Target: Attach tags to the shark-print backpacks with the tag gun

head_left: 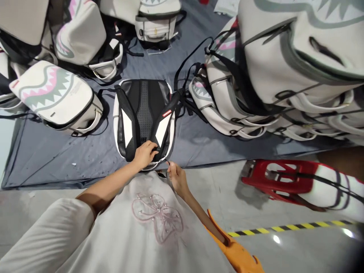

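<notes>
A white and black backpack [144, 110] lies with its padded back and shoulder straps facing up, right in front of me. My left hand [146, 154] is closed at its near edge, fingers curled on the lower end of the right-hand black shoulder strap [167, 117]. Just beyond the bag's near right corner, my right hand [178, 177] pinches a thin dark piece [167, 160] that reaches toward the bag; it is too small to tell what it is. The carry handle is partly hidden by my left hand and shirt.
A shark-mouth backpack [57, 96] lies to the left, with more bags behind it. Large stacked backpacks [298, 68] crowd the right side. Grey sheeting [93, 151] covers the work surface. A red stool [287, 176] stands on the floor at right, near yellow-black tape [292, 227].
</notes>
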{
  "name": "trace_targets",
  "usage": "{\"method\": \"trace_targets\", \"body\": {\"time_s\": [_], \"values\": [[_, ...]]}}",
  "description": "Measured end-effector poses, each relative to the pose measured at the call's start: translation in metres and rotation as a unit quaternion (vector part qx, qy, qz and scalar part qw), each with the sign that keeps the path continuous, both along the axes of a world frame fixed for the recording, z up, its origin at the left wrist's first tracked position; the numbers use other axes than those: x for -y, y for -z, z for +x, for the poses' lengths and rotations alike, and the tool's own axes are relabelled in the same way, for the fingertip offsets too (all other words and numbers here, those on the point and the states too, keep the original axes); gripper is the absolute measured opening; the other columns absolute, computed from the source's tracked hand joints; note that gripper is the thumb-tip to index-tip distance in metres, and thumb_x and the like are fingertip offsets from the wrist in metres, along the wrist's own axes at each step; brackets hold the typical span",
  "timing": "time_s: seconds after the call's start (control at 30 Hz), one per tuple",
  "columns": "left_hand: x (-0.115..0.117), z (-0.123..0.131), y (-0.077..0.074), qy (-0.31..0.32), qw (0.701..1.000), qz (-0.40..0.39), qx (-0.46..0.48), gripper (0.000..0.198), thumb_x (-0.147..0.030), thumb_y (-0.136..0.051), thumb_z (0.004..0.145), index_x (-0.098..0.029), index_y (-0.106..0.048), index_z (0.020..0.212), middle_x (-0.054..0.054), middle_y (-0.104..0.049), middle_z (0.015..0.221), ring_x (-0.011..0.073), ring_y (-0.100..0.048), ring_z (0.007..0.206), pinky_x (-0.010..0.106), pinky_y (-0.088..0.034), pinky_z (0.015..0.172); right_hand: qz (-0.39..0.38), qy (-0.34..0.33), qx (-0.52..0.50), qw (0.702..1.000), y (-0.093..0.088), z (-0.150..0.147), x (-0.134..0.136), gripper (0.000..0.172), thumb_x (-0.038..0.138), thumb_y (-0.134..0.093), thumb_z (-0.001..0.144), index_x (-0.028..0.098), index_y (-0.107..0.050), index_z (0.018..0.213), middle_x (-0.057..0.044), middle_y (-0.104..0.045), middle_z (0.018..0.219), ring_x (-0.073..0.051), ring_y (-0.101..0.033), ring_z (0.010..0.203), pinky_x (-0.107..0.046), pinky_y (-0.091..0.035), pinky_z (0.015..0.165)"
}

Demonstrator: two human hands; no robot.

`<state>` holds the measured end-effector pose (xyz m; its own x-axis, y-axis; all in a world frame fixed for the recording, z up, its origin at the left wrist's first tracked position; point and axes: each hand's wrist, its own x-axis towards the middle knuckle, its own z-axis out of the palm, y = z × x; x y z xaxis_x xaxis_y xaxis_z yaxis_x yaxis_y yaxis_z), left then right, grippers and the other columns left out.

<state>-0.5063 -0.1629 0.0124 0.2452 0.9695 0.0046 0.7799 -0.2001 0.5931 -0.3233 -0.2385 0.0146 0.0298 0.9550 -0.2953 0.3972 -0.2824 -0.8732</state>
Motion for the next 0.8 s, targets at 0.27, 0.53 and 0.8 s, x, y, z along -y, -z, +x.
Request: {"method": "trace_targets", "body": {"time_s": [0.27,0.53,0.8], "values": [[-0.021,-0.009,0.017,0.104,0.992,0.071,-0.006,0.018,-0.028,-0.052,0.096,-0.021,-0.067,0.09,0.003,-0.064,0.088,0.0168,-0.061,0.085,0.028,-0.047,0.075,0.029,0.102,0.079,0.991,0.007,-0.028,-0.006,0.036,0.046,-0.045,0.09,0.017,-0.063,0.101,-0.012,-0.07,0.099,-0.026,-0.063,0.09,-0.038,-0.047,0.084],[-0.032,-0.013,0.015,0.122,0.986,0.023,0.115,0.021,-0.028,-0.049,0.097,-0.02,-0.064,0.086,0.003,-0.064,0.085,0.0148,-0.059,0.081,0.027,-0.047,0.076,-0.013,0.101,0.117,0.988,0.012,-0.055,-0.003,0.03,0.042,-0.044,0.093,0.019,-0.058,0.107,-0.008,-0.07,0.089,-0.023,-0.064,0.079,-0.032,-0.045,0.072],[-0.029,-0.014,0.014,0.144,0.978,0.049,0.14,0.023,-0.029,-0.047,0.098,-0.019,-0.063,0.085,0.005,-0.065,0.084,0.0166,-0.06,0.083,0.031,-0.049,0.079,-0.029,0.11,0.116,0.987,0.022,-0.067,-0.006,0.03,0.042,-0.038,0.097,0.019,-0.054,0.109,-0.009,-0.07,0.092,-0.025,-0.066,0.08,-0.032,-0.045,0.07]]}}
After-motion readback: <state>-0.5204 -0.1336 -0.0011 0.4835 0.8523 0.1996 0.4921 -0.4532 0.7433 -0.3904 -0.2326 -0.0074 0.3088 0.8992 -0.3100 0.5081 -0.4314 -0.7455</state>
